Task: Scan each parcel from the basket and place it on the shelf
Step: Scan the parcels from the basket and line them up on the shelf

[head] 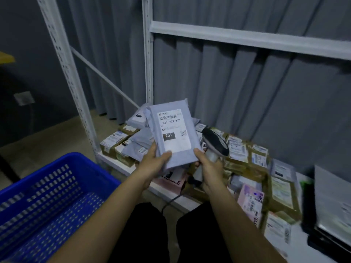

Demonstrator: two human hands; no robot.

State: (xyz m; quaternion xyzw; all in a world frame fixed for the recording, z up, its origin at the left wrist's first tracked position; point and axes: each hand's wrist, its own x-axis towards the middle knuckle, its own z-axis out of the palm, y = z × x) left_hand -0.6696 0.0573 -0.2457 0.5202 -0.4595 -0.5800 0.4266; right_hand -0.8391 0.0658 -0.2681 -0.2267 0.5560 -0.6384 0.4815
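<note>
Holding: my left hand (152,162) grips grey parcel (173,132) label-up at twelve o'clock for reading, right hand (209,168) clasps scanner (214,143) at one o'clock, shelf (171,194) beyond, basket (62,186) at eight.

So the count: two hands in view, left hand (152,164) and right hand (209,168). One grey parcel (173,133) held up, with one white label (173,130) on it. One handheld scanner (214,143). One blue basket (47,202) down at 8 o'clock. One white shelf (148,54) unit, with a pile of parcels (247,168) on its bottom level from centre out to 4 o'clock, easily more than a dozen, too jumbled and blurry to count exactly.
</note>
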